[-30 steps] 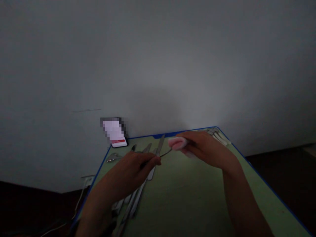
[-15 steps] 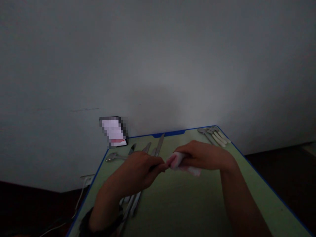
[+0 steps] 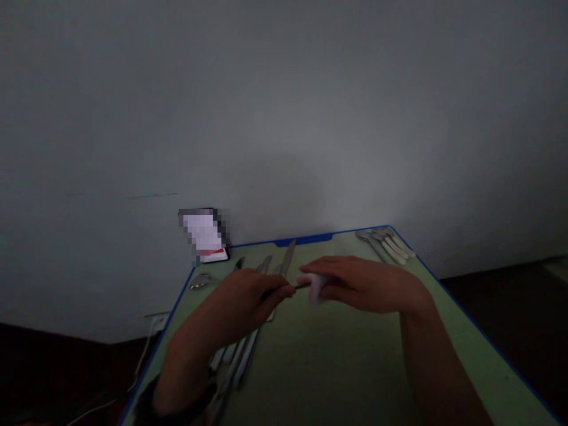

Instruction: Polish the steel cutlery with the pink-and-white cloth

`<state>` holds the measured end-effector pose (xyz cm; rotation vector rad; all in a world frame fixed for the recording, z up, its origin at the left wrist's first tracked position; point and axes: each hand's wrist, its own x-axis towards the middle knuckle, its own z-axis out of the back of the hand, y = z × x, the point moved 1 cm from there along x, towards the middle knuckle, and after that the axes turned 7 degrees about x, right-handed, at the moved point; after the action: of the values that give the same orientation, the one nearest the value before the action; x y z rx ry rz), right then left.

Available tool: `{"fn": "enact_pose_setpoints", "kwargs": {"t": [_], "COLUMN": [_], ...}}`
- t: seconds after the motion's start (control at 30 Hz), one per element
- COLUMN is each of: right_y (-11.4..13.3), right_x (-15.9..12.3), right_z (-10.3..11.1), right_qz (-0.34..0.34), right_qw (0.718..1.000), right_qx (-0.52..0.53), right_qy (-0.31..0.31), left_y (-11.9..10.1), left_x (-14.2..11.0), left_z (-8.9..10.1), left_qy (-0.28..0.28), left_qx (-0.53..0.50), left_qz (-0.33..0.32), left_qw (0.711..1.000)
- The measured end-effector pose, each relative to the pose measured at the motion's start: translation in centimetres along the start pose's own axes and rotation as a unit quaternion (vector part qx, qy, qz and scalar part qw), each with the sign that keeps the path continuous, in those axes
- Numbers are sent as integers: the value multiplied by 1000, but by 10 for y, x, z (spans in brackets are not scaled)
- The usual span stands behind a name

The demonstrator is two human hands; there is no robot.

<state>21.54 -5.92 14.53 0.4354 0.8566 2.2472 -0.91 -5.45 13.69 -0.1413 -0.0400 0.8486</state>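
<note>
Above the middle of the table, my left hand [image 3: 252, 299] pinches a thin utensil [image 3: 302, 286]; only a short dark stem shows, so its kind is hidden. My right hand [image 3: 364, 284] has a pink and white cloth [image 3: 316, 290] between thumb and fingers, wrapped about the utensil's other end. Under and beside my left forearm lie several table knives [image 3: 242, 361], partly covered by the arm. One knife blade [image 3: 289, 254] points toward the wall. A spoon [image 3: 203, 281] rests at the left edge, its handle running behind my left hand.
A group of spoons and forks with pale handles [image 3: 394, 247] lies at the table's far right corner. A phone with a blurred screen [image 3: 205, 234] leans on the wall at far left. The green table [image 3: 328, 373] has a blue rim. A white cable [image 3: 144, 355] hangs at left.
My right hand has opened its grip a little and turned, and the cloth has shifted along the utensil. A bit of dark stem now shows between my hands.
</note>
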Motion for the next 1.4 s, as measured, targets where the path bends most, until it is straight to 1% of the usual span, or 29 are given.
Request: {"fn": "enact_pose_setpoints", "kwargs": {"t": [0.1,0.2,0.33,0.47,0.6,0.77,0.93,1.1,1.27,1.4], "right_y": [-2,1,8,8,2,-8,-11,-14,-16,-16], "right_x": [0,3,13,19,17,11,9,8,6,6], "right_z": [-1,-1,-10,-15,-9,1,8,11,12,12], "right_qz": [-16,-24,-33,-33,-23,-1,-2,-10,-55,-56], "right_qw": [999,999,997,996,997,998,1000,1000,997,994], "right_qx": [-14,-14,-42,-64,-64,-36,-11,4,-35,-80], "right_qy": [29,37,54,57,44,52,18,-22,-43,-56], "left_y": [0,-3,-9,-9,-7,-7,-4,-1,0,4], "left_x": [0,0,1,2,6,8,5,2,-1,-3], "left_z": [2,3,2,0,-2,-2,1,5,8,9], "left_qy": [-2,-12,-21,-24,-30,-24,-29,-34,-34,-51], "left_qx": [2,2,19,31,13,-13,-29,-28,-32,-39], "left_qz": [-3,-19,-41,-43,-35,-43,-24,-20,-11,-6], "left_qw": [1000,1000,999,998,999,999,999,999,999,998]}}
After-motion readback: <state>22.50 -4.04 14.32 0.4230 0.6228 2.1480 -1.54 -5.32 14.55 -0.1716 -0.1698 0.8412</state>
